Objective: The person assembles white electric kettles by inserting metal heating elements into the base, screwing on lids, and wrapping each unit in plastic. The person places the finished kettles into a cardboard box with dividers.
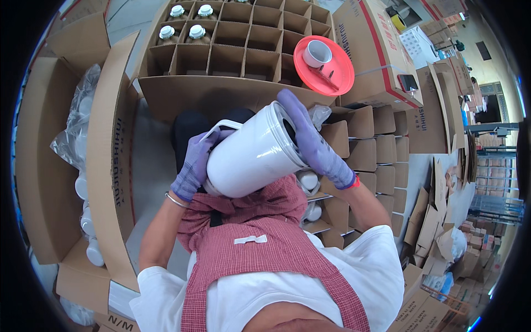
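A large white plastic jug [251,157] with a white handle lies tilted across my lap, its open mouth facing up and right. My left hand [193,166], in a purple glove, grips the jug's base and handle side. Over the jug's rim reaches my right hand [315,144], also in a purple glove, with its fingers inside the mouth. A red lid [326,65] with a roll of white tape and a red tool on it rests on the divided carton ahead. I wear a red checked apron and a white shirt.
A brown carton with cardboard dividers [232,52] stands ahead, several white-capped bottles [188,22] in its far left cells. Another divided carton [365,155] sits to my right with white containers in it. At left an open box [44,166] holds bagged white bottles. Stacked cartons fill the right side.
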Demonstrator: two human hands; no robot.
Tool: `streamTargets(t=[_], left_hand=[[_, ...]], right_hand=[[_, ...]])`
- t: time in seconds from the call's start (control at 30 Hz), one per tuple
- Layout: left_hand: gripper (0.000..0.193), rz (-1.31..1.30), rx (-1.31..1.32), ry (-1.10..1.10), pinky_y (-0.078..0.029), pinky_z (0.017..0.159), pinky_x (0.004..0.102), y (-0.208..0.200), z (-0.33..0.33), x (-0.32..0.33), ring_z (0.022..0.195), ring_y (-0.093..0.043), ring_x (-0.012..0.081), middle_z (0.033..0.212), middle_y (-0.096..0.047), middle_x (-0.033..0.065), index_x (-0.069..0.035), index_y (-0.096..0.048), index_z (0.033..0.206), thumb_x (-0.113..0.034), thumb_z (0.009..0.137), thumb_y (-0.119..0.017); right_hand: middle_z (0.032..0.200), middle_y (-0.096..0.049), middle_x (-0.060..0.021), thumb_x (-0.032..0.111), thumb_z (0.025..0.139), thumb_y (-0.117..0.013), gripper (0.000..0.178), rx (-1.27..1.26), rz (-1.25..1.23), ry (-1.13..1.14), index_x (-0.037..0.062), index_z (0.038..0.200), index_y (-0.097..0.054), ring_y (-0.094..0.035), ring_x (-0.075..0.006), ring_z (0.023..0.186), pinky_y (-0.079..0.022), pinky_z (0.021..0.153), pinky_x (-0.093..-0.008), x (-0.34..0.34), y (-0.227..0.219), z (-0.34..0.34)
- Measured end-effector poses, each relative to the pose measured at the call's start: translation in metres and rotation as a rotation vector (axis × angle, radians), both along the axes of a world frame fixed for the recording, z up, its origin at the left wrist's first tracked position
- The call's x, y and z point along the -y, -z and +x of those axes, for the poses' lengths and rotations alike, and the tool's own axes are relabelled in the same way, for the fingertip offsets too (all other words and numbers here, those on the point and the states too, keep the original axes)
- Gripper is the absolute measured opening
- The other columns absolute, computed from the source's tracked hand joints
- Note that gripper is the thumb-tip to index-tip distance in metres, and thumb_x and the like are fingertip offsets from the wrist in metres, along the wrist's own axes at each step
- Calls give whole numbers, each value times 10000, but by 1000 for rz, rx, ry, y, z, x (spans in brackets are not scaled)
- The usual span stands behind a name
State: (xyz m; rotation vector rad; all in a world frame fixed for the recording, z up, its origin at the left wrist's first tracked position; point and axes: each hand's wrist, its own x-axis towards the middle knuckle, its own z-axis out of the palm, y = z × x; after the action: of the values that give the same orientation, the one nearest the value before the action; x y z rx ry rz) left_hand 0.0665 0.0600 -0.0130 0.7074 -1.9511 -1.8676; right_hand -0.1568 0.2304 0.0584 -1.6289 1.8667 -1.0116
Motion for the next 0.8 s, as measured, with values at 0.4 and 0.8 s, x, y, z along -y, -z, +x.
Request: streamTargets(t=[0.4,0.8], left_hand=[[412,-134,-139,-165,-510,916,297,-23,-4,-8,1012,-674,194,1101,-723,151,40,-712,1088,-29,783,-444],[251,341,-240,429,-537,803,314,66,12,-46,885,-672,180,1035,-703,66,-69,-693,1107,-238,947,-598]], right_hand=[[1534,-288,-161,381,883,-526,618,440,-177,123,81,1413,-426,-273,-315,1437,-208,1181,-412,2,44,13],[1398,-542,-57,679,852,-522,612,-192,-385,-895,267,1294,-617,-511,-355,1254,-296,1016,-686,7,-52,78]])
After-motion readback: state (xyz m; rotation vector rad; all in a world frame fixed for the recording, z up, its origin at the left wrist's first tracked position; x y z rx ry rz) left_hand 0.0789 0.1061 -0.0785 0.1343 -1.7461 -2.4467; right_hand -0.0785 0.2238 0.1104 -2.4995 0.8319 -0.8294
